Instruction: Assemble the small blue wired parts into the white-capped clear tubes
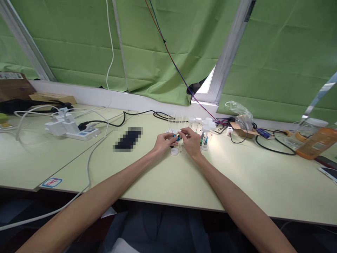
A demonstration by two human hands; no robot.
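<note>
Both hands meet over the middle of the table (168, 179). My left hand (163, 142) pinches a small blue piece (178, 138) with a thin dark part. Close beside it, my right hand (191, 142) has its fingertips pressed together at something small and whitish, too small to name. A white round cap (174, 151) lies on the table just below the fingers. Right of my right hand stand several clear tubes with white caps (205, 129), with green and blue pieces inside. Clear tubes without visible caps (176, 119) stand behind the hands.
A white power strip (81, 133) with plugs and cables sits left. A dark pixelated rectangle (129, 139) lies left of the hands. At the right are a small cardboard box (240, 130), black cables and an orange bottle (317, 143). Red and blue wires (173, 63) hang behind.
</note>
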